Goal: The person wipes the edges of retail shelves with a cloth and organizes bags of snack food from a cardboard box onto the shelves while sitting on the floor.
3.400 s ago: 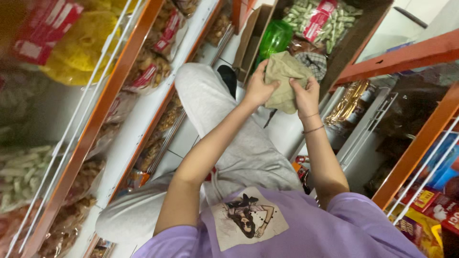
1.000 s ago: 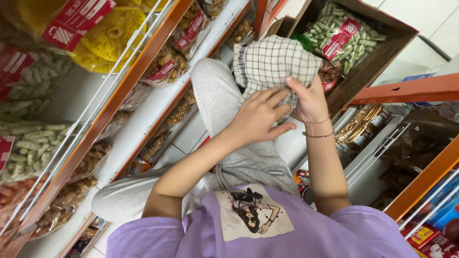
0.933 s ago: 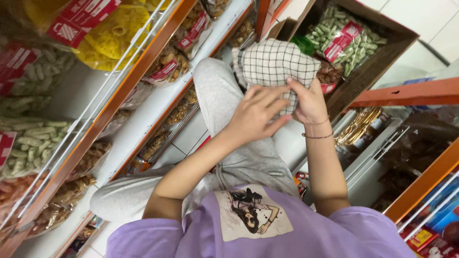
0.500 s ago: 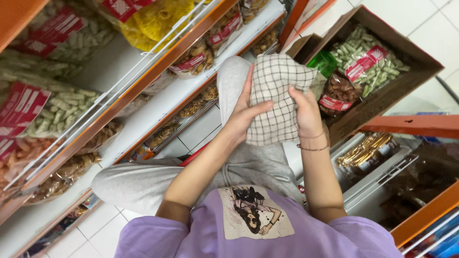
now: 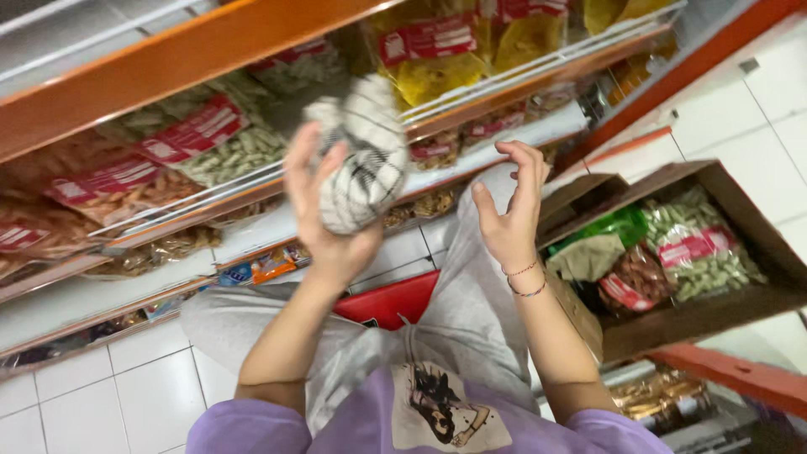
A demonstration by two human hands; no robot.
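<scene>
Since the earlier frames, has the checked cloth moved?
Yes. The checked cloth, in the left hand, went from over the cardboard box toward the shelf. The right hand has let go.

Both bare forearms rise from the lilac short sleeves and reach up and forward. The left hand (image 5: 332, 210) is raised highest, palm turned toward the camera, fingers (image 5: 304, 164) spread and curled round what it grips; it is blurred. The right hand (image 5: 511, 210) is just beside it, apart, empty, fingers loosely bent with thumb out. Two thin bracelets ring the right wrist.
</scene>
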